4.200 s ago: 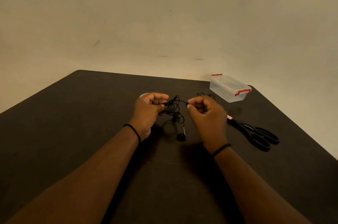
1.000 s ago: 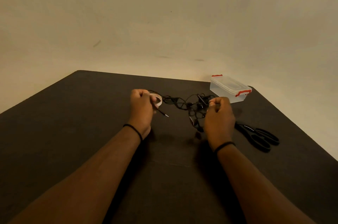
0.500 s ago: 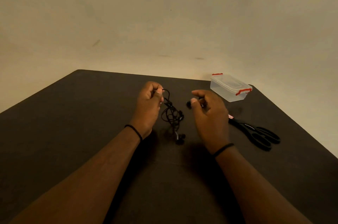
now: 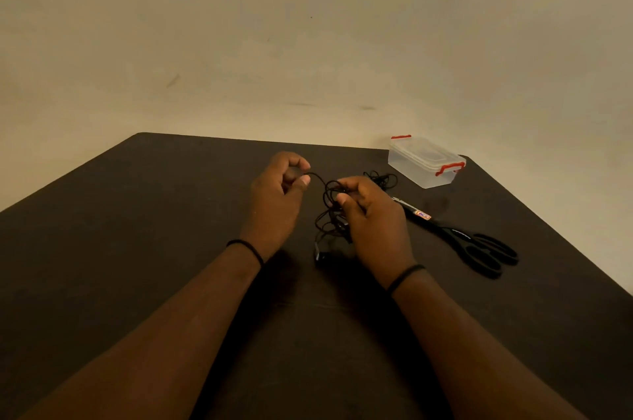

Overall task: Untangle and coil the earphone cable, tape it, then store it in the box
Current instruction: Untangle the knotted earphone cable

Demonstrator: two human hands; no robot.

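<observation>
A tangled black earphone cable [image 4: 329, 210] hangs in loops between my two hands above the dark table [image 4: 137, 248]. My left hand [image 4: 277, 203] pinches one strand of it between thumb and forefinger. My right hand [image 4: 371, 221] pinches the tangle on its right side. An earbud [image 4: 320, 257] dangles down onto the table below the loops. More black cable [image 4: 382, 178] lies beyond my right hand. A clear plastic box [image 4: 424, 162] with red clips stands shut at the far right corner. The tape roll is hidden.
Black scissors [image 4: 476, 245] lie on the table right of my right hand, handles toward me. The table's far edge meets a plain beige wall, and its right edge runs close past the scissors.
My right hand has moved left and taken hold of the tangle, which it was not gripping half a second ago. The left hand keeps its pinch on the strand.
</observation>
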